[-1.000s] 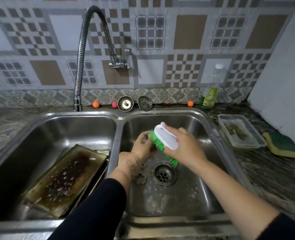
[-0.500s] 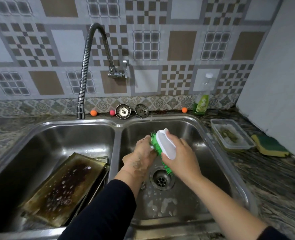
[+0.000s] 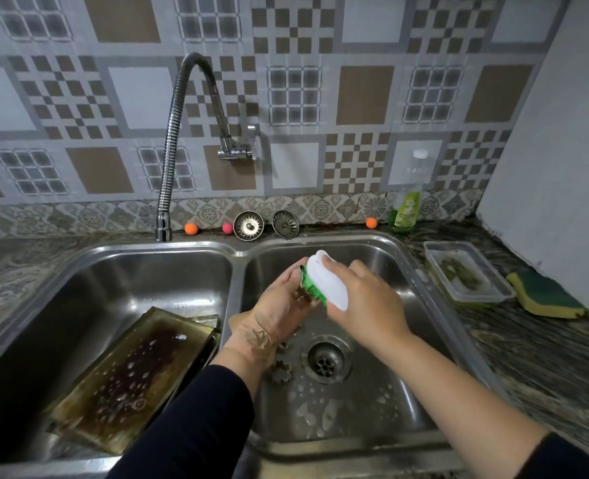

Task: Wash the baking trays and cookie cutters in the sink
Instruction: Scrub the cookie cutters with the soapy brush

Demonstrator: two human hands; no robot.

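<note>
The right basin (image 3: 383, 257) is mostly taken up at its middle by both hands: the left hand (image 3: 276, 316) and the right hand (image 3: 362, 302) with a scrub brush (image 3: 324, 285) pressed between them. Two flower-shaped cookie cutters (image 3: 281, 371) are parked just at 9 o'clock of the drain (image 3: 326, 359). Bare floor is left at 6 o'clock. The left basin (image 3: 120, 271) is blocked at 6 o'clock by tilted baking trays (image 3: 130, 378); 12 o'clock is left free under the faucet (image 3: 172, 146).

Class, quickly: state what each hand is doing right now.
Left hand: closed on something hidden against the bristles; cannot tell what.
Right hand: gripping the green scrubbing brush.
</note>
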